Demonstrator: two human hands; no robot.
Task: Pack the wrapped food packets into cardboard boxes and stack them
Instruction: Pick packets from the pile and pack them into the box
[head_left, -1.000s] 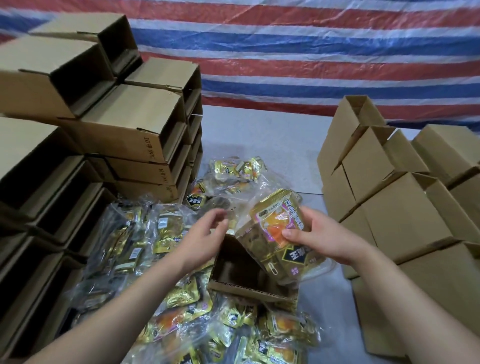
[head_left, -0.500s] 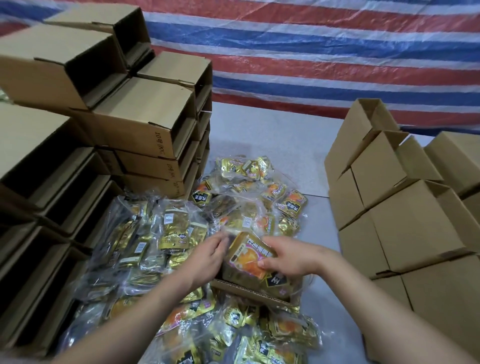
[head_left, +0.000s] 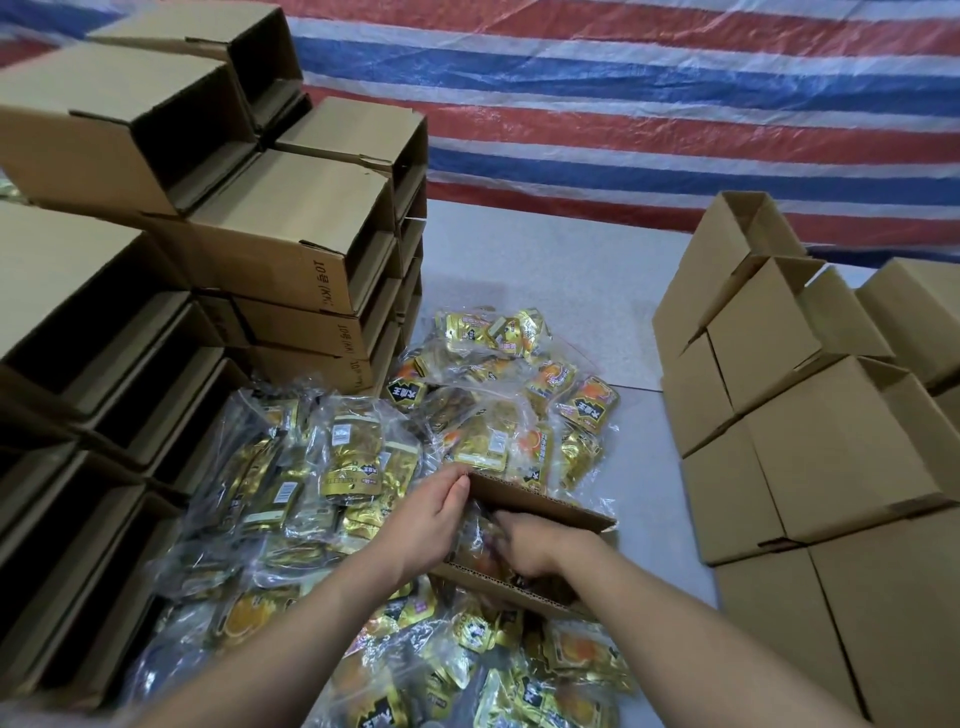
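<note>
Striped tarp backs a grey table. An open box sits on a pile of packets. Left hand grips the box's left wall; right hand reaches inside, fingers curled, hold unclear. Box stacks flank it.

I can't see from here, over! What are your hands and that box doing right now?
Left hand holds open box by its rim. Right hand inside box, pushing packet down; grip unclear. Loose packets piled around box.

Striped tarp behind grey floor
</note>
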